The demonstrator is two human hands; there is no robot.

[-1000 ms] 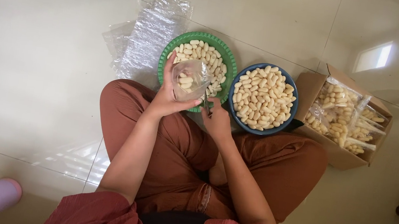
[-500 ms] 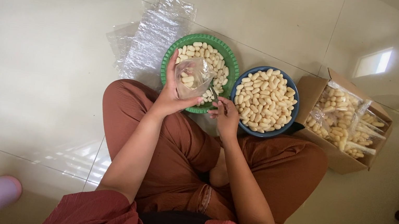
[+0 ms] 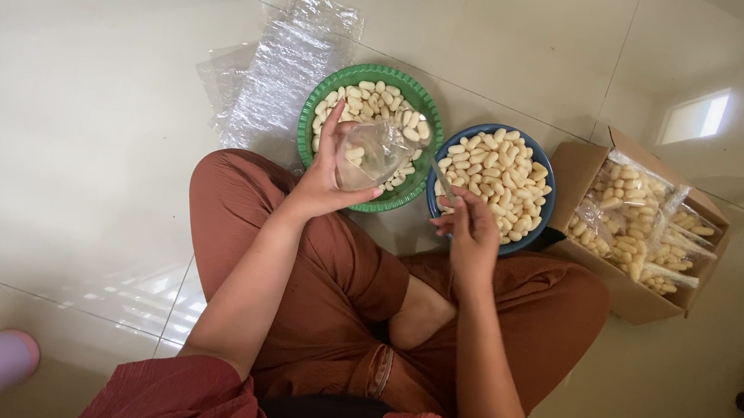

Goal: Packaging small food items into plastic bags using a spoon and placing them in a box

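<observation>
Two hands are busy over two bowls. The left hand (image 3: pixel 329 183) has its fingers curled round a small clear bag (image 3: pixel 371 152) and holds it up, with a few pale pieces inside. The bag hangs over the near side of the green bowl (image 3: pixel 330 95). The right hand (image 3: pixel 472 229) is pinched shut on a thin silver spoon (image 3: pixel 441 178), which pokes up toward the bag. This hand sits at the near edge of the blue bowl (image 3: pixel 541 161). Both bowls are full of small pale pieces and stand side by side on the shiny floor. Clear plastic sheets (image 3: pixel 285 68) lie left of the green bowl. A cardboard box (image 3: pixel 620 290) with filled bags stands just right of the blue bowl.
</observation>
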